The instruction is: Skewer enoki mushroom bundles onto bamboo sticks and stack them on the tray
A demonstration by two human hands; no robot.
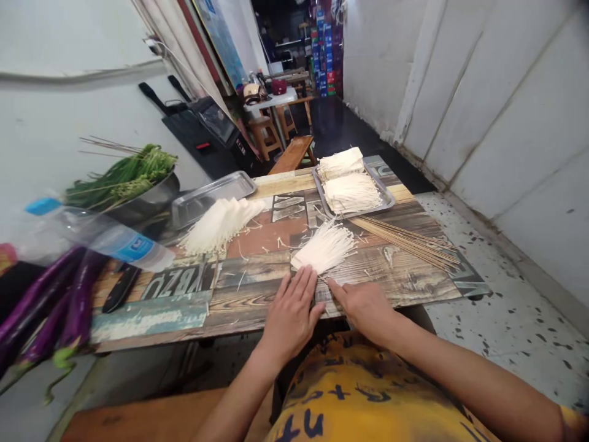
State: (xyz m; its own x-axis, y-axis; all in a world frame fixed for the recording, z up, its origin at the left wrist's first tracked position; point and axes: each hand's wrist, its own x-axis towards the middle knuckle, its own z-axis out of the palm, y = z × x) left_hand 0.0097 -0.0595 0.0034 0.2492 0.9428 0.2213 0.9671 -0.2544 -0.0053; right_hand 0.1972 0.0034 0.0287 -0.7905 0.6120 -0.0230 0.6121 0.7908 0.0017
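Note:
A flattened bundle of enoki mushrooms [326,247] lies on the wood-patterned table before me, its thin stems fanned toward the far right. My left hand [294,306] is flat, its fingertips pressing on the bundle's near end. Close by on the right, my right hand [368,308] has its index finger stretched toward that end and its other fingers curled under. Whatever those curled fingers may hold is hidden. Beyond the bundle, a tray [390,205] carries more flattened enoki [352,191]. Bamboo skewers [409,242] lie loose to the right.
More enoki slices [221,224] lie left of centre beside a transparent tray [184,212]. A plastic bottle [105,236], a black-handled knife [122,290], purple eggplants [78,301] and a metal bowl [159,195] of greens crowd the left side. A wooden bench [292,155] stands beyond the table.

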